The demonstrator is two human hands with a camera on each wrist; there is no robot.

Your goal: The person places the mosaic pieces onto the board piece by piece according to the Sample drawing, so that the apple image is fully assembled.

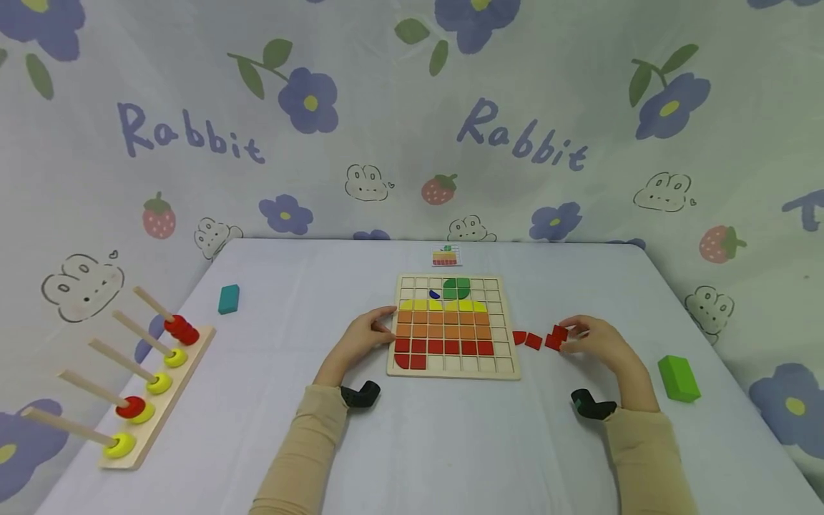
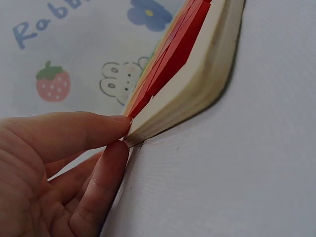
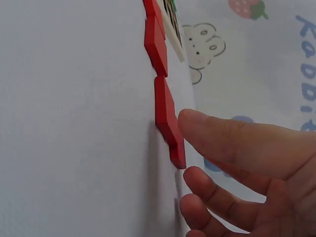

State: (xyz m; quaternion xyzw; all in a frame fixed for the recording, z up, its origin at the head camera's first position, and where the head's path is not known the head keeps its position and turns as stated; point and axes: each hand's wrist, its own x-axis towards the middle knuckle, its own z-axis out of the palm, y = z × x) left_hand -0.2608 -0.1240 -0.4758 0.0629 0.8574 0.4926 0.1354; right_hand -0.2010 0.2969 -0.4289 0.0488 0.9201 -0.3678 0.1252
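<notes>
The wooden grid board (image 1: 450,370) lies in the middle of the table, filled with rows of red, orange and yellow tiles. It also bears green pieces (image 1: 456,288) and a small blue piece (image 1: 434,294). My left hand (image 1: 362,335) pinches the board's left edge, its thumb and a fingertip right at the rim in the left wrist view. Right of the board, my right hand (image 1: 599,340) holds a red square tile (image 1: 560,333) between thumb and fingers. That tile overlaps another red tile (image 3: 164,106), and loose red tiles (image 1: 533,341) lead toward the board.
At the left stands a wooden peg rack (image 1: 164,400) with red and yellow beads. A teal block (image 1: 228,300) lies behind it, and a green block (image 1: 679,378) lies at the far right. Behind the board is a small picture card (image 1: 446,256) showing a tile pattern.
</notes>
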